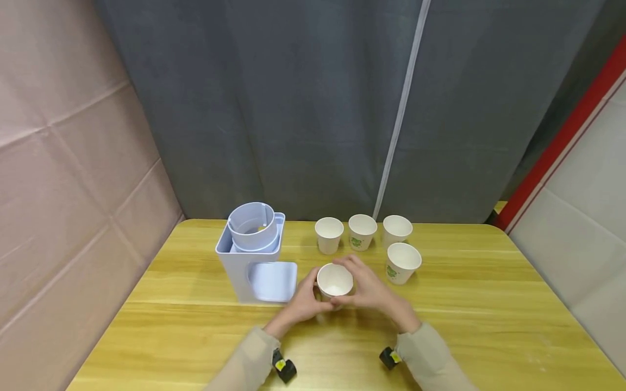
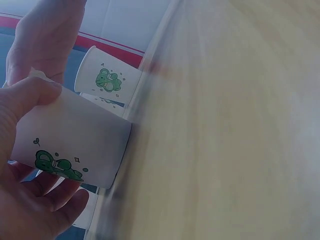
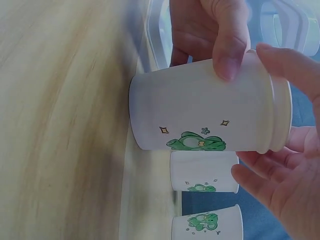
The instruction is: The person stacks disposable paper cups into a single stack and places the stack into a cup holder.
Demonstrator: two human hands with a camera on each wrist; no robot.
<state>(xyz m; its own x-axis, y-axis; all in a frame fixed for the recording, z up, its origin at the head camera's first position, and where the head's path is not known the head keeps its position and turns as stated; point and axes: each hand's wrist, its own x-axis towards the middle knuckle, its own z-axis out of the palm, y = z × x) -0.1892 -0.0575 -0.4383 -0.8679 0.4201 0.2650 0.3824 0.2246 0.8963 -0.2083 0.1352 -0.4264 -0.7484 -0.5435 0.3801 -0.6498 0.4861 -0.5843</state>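
Observation:
Two nested white paper cups stand at the table's middle; a doubled rim shows in the right wrist view. A green cartoon animal is printed on the outer paper cup. My left hand grips the outer cup from the left, thumb along its near side. From the right, my right hand holds the rim of the inner cup between thumb and fingers. The head view looks down into a white interior. Parts of the left fingers are hidden behind the cup.
Beyond the hands stand more paper cups, three in a back row and one paper cup nearer on the right. To the left is a pale blue plastic device with a round hopper and a flat tray. A grey curtain hangs behind the wooden table.

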